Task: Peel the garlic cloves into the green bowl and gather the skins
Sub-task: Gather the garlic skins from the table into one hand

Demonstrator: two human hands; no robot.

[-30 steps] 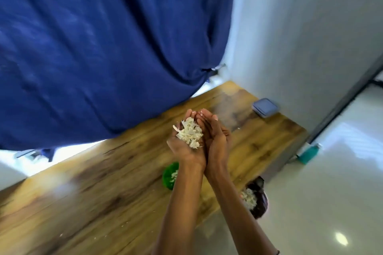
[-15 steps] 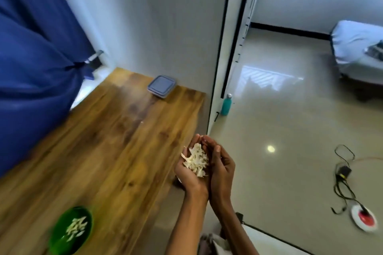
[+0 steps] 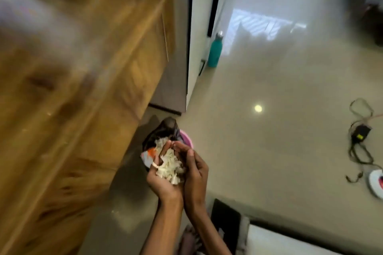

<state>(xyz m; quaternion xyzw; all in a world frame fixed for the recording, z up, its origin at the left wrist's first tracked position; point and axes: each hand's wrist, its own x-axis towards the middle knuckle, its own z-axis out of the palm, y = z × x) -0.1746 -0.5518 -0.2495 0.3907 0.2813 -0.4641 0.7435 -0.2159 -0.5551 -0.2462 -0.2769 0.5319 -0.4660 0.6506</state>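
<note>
A heap of pale garlic skins (image 3: 170, 164) lies in my two cupped hands. My left hand (image 3: 163, 182) and my right hand (image 3: 194, 172) press together side by side around the heap. They hover just above a bin lined with a black bag (image 3: 165, 131) that stands on the floor beside the table. The bin shows a pink rim (image 3: 187, 137) and holds white scraps with an orange piece (image 3: 150, 154). The green bowl is out of view.
The wooden table (image 3: 83, 89) fills the left, blurred. A teal bottle (image 3: 215, 51) stands on the tiled floor by a doorway. Black cables with an adapter (image 3: 360, 134) and a white round object (image 3: 376, 182) lie at the right. My bare foot (image 3: 189, 242) shows below.
The view has swung down and right, off the table. My cupped hands have carried the skins from above the table edge to over the bin. The green bowl has left the view.
</note>
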